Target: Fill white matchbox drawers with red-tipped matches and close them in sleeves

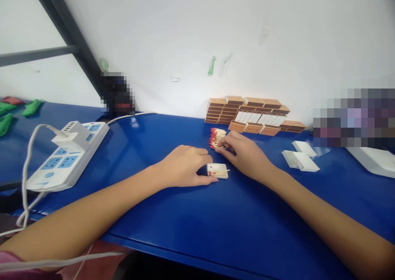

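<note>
My left hand (187, 166) rests on the blue table, thumb and fingers closed on the left end of a small white matchbox tray (222, 174). A few red-tipped matches (218, 172) lie inside that tray. Just beyond it, my right hand (242, 150) reaches to a pile of red-headed matches (217, 136), its thumb and forefinger pinched at the pile's near edge. Match ends show at those fingertips, but how many are held is hidden. Behind the pile stand stacked brown matchboxes (222, 111), with white trays (261, 118) among them.
Several loose white trays (299, 155) lie to the right. On the left sits a white power strip (68, 156) with a plugged-in adapter and cable. A white wall (173, 37) rises behind the blue table (197, 226). Green items (32, 107) lie far left.
</note>
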`<state>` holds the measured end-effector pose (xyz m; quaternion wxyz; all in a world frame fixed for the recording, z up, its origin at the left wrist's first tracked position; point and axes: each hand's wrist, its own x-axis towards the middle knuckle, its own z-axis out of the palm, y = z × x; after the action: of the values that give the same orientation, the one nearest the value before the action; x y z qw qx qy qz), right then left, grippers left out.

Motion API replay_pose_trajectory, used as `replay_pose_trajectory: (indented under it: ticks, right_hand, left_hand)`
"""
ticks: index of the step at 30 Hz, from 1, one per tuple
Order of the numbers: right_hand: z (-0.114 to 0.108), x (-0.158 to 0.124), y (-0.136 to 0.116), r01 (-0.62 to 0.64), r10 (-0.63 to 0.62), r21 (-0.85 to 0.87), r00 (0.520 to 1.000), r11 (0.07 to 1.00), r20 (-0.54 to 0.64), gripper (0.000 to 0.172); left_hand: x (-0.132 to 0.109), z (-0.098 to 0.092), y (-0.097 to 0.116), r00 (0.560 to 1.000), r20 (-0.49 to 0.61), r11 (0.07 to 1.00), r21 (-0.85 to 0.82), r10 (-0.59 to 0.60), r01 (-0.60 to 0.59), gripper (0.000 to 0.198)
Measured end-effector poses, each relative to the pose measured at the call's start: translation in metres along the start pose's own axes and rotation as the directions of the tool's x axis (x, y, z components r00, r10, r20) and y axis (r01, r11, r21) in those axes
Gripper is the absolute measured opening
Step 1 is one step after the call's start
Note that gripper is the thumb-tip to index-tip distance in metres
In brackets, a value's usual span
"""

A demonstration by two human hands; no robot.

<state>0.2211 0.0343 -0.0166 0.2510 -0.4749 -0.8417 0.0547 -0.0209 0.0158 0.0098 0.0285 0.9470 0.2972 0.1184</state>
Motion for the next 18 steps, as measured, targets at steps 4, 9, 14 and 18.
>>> replay_pose_trajectory:
  ticks: [4, 9, 14, 18]
  right_hand:
    - [0.001, 0.000, 0.000, 0.008, -0.008, -0.009, 0.999, 1.000, 0.041, 0.014]
    - [0.000, -0.001, 0.000, -0.006, 0.015, -0.080, 0.993, 0.997, 0.114, 0.020]
    - [-0.005, -0.009, 0.004, 0.020, -0.003, -0.103, 0.986, 0.994, 0.165, 0.021]
    - [-0.016, -0.015, 0.003, 0.016, -0.004, -0.081, 0.989, 0.997, 0.150, 0.020]
  left_hand:
    - [0.000, -0.001, 0.000, 1.000, 0.003, 1.000, 0.003, 0.005, -0.005, 0.038]
    - [0.000, -0.001, -0.001, 1.000, 0.006, 1.000, 0.009, -0.002, 0.002, 0.039]
    - [0.000, -0.002, -0.003, 1.000, 0.006, 1.000, 0.005, -0.015, 0.015, 0.039]
    - [0.001, -0.004, -0.003, 1.000, 0.021, 1.000, 0.009, -0.023, 0.023, 0.040]
